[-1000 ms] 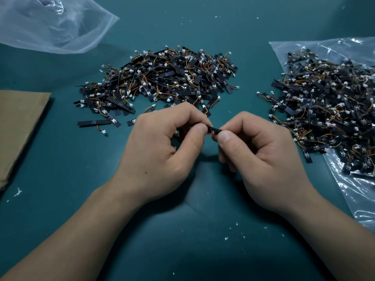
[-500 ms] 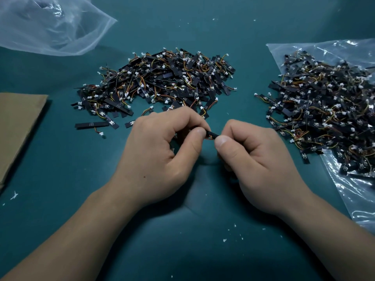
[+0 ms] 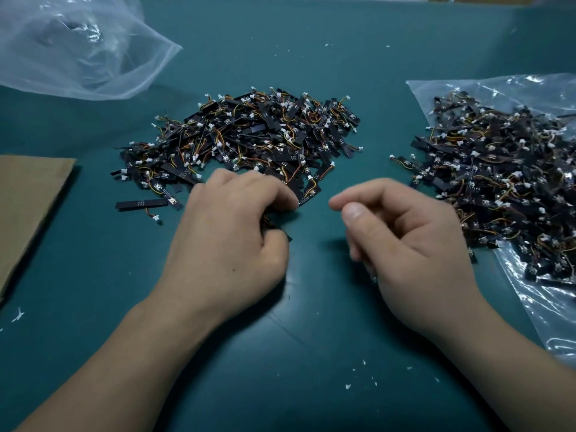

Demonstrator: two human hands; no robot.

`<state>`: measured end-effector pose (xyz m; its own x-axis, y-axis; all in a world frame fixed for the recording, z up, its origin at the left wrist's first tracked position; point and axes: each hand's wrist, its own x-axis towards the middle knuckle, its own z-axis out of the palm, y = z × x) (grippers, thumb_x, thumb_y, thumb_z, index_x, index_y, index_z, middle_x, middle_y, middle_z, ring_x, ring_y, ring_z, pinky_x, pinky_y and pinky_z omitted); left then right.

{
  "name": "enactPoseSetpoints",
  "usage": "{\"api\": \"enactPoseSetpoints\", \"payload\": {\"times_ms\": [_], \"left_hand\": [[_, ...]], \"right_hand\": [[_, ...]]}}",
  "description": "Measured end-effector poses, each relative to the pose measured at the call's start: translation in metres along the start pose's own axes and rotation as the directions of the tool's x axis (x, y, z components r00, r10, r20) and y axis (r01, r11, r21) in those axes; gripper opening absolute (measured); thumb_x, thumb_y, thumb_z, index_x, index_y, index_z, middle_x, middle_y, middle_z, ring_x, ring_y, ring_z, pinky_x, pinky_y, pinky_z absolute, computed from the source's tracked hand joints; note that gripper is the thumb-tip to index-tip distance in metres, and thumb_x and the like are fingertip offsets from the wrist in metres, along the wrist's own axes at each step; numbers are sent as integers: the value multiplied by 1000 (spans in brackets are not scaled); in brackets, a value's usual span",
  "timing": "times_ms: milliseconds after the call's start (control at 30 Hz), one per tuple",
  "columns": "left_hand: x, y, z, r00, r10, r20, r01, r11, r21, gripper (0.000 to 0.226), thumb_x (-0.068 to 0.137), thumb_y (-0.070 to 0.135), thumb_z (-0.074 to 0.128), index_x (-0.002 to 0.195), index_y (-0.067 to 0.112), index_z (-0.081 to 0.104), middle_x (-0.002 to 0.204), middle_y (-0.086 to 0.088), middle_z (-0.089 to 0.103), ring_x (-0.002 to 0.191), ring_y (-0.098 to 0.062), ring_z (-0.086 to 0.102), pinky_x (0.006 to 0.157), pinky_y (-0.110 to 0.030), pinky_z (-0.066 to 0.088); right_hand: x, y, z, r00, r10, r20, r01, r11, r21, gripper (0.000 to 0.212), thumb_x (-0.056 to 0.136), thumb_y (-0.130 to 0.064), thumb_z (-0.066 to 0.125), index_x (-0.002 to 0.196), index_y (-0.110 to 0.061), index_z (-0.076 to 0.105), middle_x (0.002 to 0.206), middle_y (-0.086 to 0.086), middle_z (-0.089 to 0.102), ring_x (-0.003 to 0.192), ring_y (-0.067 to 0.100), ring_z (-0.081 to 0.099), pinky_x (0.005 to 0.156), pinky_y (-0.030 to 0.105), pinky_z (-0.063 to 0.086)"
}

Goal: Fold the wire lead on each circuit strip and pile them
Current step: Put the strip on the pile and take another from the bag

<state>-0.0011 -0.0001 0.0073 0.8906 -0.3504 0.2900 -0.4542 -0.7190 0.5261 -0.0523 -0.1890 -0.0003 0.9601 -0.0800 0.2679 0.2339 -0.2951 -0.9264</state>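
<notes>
lying all around the hands are lots of things on the green table (image 3: 311,338). the middle pile (image 3: 249,135) of black strips with orange and yellow wires and white plugs is sitting just behind the left hand (image 3: 230,244), and the knuckles are hiding its near edge. the right pile (image 3: 505,182) is resting on a clear plastic bag (image 3: 548,307), close to the right hand (image 3: 411,244). a crumpled bag (image 3: 78,48) is lying at the back left, and a brown cardboard sheet (image 3: 28,198) is poking in at the left edge. one lone strip (image 3: 141,204) is lying flat beside the middle pile. white crumbs (image 3: 361,383) are dotting the table near the arms. the left hand is curling tight round a circuit strip (image 3: 277,227), with only a dark bit peeking out by the thumb. the right hand is hanging loose with bent fingers, holding nothing. tiny marks on the strips are looking too small to read.
</notes>
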Motion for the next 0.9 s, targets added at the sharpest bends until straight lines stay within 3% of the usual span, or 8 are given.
{"api": "enactPoseSetpoints", "payload": {"times_ms": [200, 300, 400, 600, 700, 800, 900], "left_hand": [[0, -8, 7, 1000, -2, -17, 3, 998, 62, 24, 87, 18, 59, 101, 32, 74, 103, 16, 66, 98, -23, 54, 91, -44, 42], [-1, -8, 7, 999, -19, -45, 25, 990, 136, 12, 92, 27, 66, 95, 37, 73, 100, 18, 63, 98, -17, 50, 87, -31, 25], [-1, -7, 8, 997, -38, -65, 48, 984, 171, 10, 94, 33, 61, 92, 38, 69, 97, 19, 61, 100, -14, 49, 86, -30, 17], [-1, -1, 3, 965, -61, -254, 89, 991, 100, 10, 96, 30, 56, 93, 36, 62, 101, 22, 60, 105, -12, 51, 84, -32, 15], [-1, 1, 2, 941, 1, -337, 16, 999, 48, 11, 98, 27, 56, 96, 35, 63, 102, 23, 61, 106, -12, 54, 85, -35, 18], [-4, 6, 3, 931, 144, -336, -134, 990, 53, 14, 103, 32, 54, 97, 35, 66, 103, 23, 62, 108, -11, 55, 85, -41, 23], [-4, 8, 7, 929, 246, -275, -242, 969, 49, 20, 106, 36, 51, 96, 36, 68, 103, 20, 64, 106, -13, 56, 84, -47, 27]], "right_hand": [[-2, 0, 2, 999, -7, 50, 14, 989, -149, 12, 96, -23, 62, 93, -28, 73, 64, -11, 63, 56, 14, 56, 55, 20, 42], [-2, 0, 1, 999, -7, 51, 16, 985, -170, 12, 95, -24, 62, 93, -28, 73, 64, -10, 63, 55, 14, 55, 55, 19, 41], [-2, 0, 1, 999, -2, 52, 11, 986, -169, 12, 95, -24, 62, 93, -29, 73, 65, -10, 63, 55, 13, 54, 54, 20, 41], [-2, 1, 0, 999, -1, 39, 7, 986, -166, 12, 95, -26, 62, 94, -31, 73, 67, -5, 64, 58, 19, 57, 54, 26, 45], [-2, 1, 1, 999, 17, 46, -11, 992, -125, 9, 94, -33, 65, 101, -32, 71, 70, -3, 64, 59, 19, 58, 57, 29, 48], [-1, -1, 3, 996, 33, 84, -25, 996, -90, 21, 91, -47, 61, 107, -34, 68, 71, -4, 64, 58, 15, 58, 57, 26, 48], [0, -2, 3, 990, 11, 138, 11, 987, -160, 19, 97, -47, 54, 93, -34, 66, 70, -3, 66, 57, 15, 58, 55, 28, 48]]}}
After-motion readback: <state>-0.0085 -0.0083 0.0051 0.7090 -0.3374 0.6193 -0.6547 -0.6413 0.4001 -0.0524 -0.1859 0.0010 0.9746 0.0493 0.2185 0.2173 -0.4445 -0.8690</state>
